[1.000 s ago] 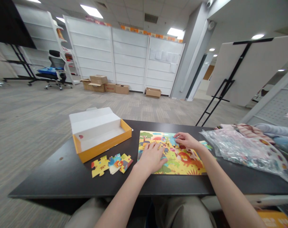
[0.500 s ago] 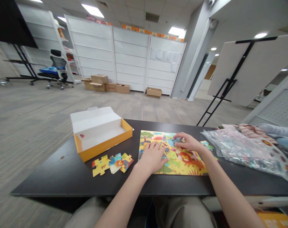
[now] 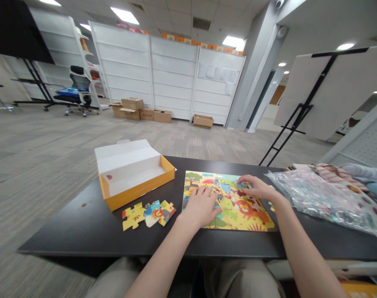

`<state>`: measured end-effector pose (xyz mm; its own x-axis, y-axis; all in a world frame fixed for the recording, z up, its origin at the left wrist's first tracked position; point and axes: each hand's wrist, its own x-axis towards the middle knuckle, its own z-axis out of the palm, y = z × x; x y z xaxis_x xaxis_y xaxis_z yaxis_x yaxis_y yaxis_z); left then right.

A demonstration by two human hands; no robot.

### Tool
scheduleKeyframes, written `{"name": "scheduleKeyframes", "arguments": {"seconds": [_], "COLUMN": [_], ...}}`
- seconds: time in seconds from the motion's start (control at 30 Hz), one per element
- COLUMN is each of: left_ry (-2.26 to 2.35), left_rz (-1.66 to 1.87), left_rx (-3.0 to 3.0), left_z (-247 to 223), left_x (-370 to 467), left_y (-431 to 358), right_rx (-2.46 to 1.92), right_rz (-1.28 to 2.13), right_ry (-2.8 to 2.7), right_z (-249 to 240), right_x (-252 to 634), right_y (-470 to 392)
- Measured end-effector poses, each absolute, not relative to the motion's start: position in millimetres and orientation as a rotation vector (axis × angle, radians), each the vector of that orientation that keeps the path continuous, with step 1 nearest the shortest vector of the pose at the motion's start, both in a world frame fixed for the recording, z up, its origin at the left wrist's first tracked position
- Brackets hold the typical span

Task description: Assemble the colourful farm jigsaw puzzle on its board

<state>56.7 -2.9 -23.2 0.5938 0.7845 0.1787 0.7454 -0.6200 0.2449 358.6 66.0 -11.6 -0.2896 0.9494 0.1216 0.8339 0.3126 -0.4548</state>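
Note:
A colourful animal jigsaw puzzle (image 3: 246, 209) lies on the black table, with a lion on its right half. My left hand (image 3: 202, 205) rests flat on the puzzle's left side, fingers stretched out. At the upper right of the puzzle, my right hand (image 3: 259, 189) curls its thumb and fingers around a bluish puzzle piece (image 3: 242, 185), partly hidden by the fingers. Loose puzzle pieces (image 3: 134, 216) lie left of the puzzle, some overlapping. Another bit of a piece (image 3: 271, 207) shows beside my right wrist.
An open yellow box (image 3: 141, 191) with a white lid stands at the table's left. Clear plastic bags (image 3: 315, 198) and folded cloth (image 3: 334, 176) cover the right end. Beyond the table are cardboard boxes (image 3: 132, 114), white shelving and a board on a black stand (image 3: 295, 118).
My right hand has shifted to the right, from the puzzle's upper middle to its upper right corner area. The left hand stays in place on the puzzle.

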Motion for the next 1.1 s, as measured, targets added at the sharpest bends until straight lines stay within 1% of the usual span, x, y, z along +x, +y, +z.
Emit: {"name": "scheduleKeyframes", "arguments": {"seconds": [0.13, 0.23, 0.7, 0.93, 1.1], "left_ry": [1.293, 1.296, 1.317, 1.319, 1.325], "left_rz": [0.396, 0.387, 0.401, 0.413, 0.428], "left_rx": [2.668, 2.668, 2.683, 2.692, 2.701], "left_z": [-22, -21, -21, -23, -24], "left_x": [57, 57, 58, 59, 59], "left_y": [-3, -4, -5, -4, -5], "right_rx": [-1.348, -1.269, -1.263, -1.226, -1.19], "right_rz": [0.488, 0.557, 0.442, 0.31, 0.345], "right_ry": [-2.304, -2.338, -2.438, -2.433, -2.449], "right_z": [-13, -16, -19, -24, -26], "right_x": [327, 310, 309, 305, 298], "right_y": [60, 58, 58, 59, 60]}}
